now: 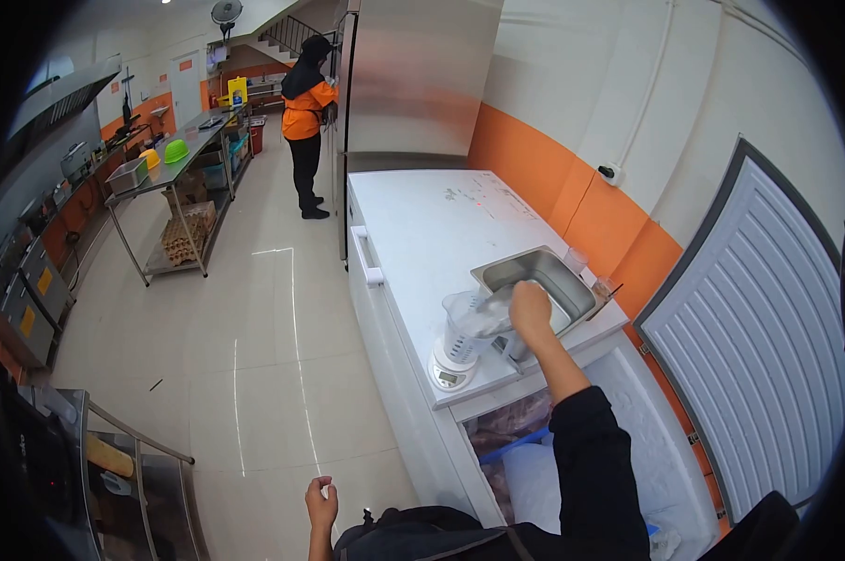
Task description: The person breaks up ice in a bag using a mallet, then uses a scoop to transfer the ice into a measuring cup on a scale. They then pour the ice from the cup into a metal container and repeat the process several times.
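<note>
My right hand (532, 309) is closed around the end of a shiny greyish scoop (489, 316), tilted at the mouth of a clear measuring jug (462, 344). What the scoop holds is too blurred to tell. The jug stands on a white digital kitchen scale (449, 376) at the freezer lid's front corner. Just behind my right hand, a rectangular steel pan (572, 323) rests on the white lid. My left hand (322, 503) hangs low over the floor, fingers loosely curled and slightly apart, with nothing visible in it.
The white chest freezer (413, 210) has its right lid (745, 337) raised, showing bagged contents and frost. Small clear cups (575, 260) stand behind the pan. A person in orange (303, 122) is at the tall steel fridge (418, 79). Steel tables (174, 168) line the left.
</note>
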The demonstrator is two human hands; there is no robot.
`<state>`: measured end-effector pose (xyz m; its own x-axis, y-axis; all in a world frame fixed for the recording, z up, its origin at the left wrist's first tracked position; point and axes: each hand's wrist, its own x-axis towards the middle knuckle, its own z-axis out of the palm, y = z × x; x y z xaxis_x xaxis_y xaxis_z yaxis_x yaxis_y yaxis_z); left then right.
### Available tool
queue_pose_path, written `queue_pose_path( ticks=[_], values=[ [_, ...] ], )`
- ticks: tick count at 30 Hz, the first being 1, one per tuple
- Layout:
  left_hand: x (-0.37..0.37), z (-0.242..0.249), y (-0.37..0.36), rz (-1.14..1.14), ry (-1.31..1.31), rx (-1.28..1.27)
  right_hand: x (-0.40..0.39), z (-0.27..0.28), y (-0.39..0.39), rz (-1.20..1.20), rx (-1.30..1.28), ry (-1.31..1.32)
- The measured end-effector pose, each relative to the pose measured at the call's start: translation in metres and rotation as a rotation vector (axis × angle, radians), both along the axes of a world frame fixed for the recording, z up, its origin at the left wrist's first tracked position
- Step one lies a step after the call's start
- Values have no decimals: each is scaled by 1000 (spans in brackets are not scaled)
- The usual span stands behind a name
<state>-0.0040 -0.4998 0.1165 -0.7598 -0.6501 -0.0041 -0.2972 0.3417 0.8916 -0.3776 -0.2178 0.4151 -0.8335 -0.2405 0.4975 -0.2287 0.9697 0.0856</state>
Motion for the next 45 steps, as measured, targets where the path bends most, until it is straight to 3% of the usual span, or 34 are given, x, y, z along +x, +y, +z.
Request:
queue_pose_path(
  ticks=[7, 11, 14, 16, 20, 23, 26, 29, 32, 35, 36, 38, 41, 43, 45],
  values=[
    [19, 9, 8, -15, -58, -16, 16, 2, -30, -106, 223, 274],
    [11, 21, 17, -101, -75, -37, 77, 35, 32, -159, -85, 128],
    [-10, 30, 34, -208, -63, -29, 144, 24, 118, -244, -344, -11],
    [-26, 44, 54, -311, -62, -13, 196, -14, 185, -285, -424, 38],
    [-61, 77, 128, -605, -44, -12, 322, -96, 297, -823, -720, -461],
    [-78, 88, 205, -878, -5, -2, 426, -168, 347, -1080, -261, -309],
    [-68, 66, 292, -1141, 11, 164, 515, -216, 384, -1288, -166, -514],
    [-35, 38, 374, -1366, -142, 239, 566, -243, 396, -1350, -246, -534],
    [-1, -35, 439, -1490, -406, 270, 582, -270, 394, -1141, -236, -650],
    [33, -107, 491, -1395, -613, -171, 555, -300, 385, -1005, -70, -526],
    [38, -116, 499, -1408, -700, -174, 543, -313, 387, -950, 7, -494],
    [46, -126, 507, -1421, -881, -181, 517, -328, 398, -777, 141, -407],
    [41, -108, 512, -1619, -930, -291, 496, -338, 410, -472, 319, -389],
    [37, -80, 511, -1520, -1015, -24, 490, -343, 409, -433, 416, -304],
    [42, -86, 507, -1428, -1091, 159, 492, -345, 406, -397, 430, -268]
  ],
)
